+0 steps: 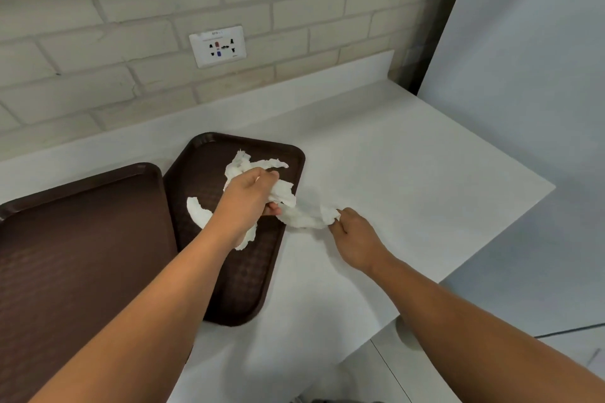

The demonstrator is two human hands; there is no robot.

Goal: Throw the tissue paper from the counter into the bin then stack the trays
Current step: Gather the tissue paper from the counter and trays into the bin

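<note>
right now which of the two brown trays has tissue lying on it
The tray on the right: torn tissue lies on it, and the left hand grips more over it. The left tray shows none.

On my feed I saw a wall of pale painted brick (131,3) running across the back. A white socket plate (217,46) was set into it, with small red and blue marks among its dark slots. To the right, a dark upright strip (438,16) ended the brickwork, and just beside it stood a plain pale grey panel (523,59). Low on the right, pale floor tiles (376,376) showed, with a thin dark line (569,330) near them.
</note>
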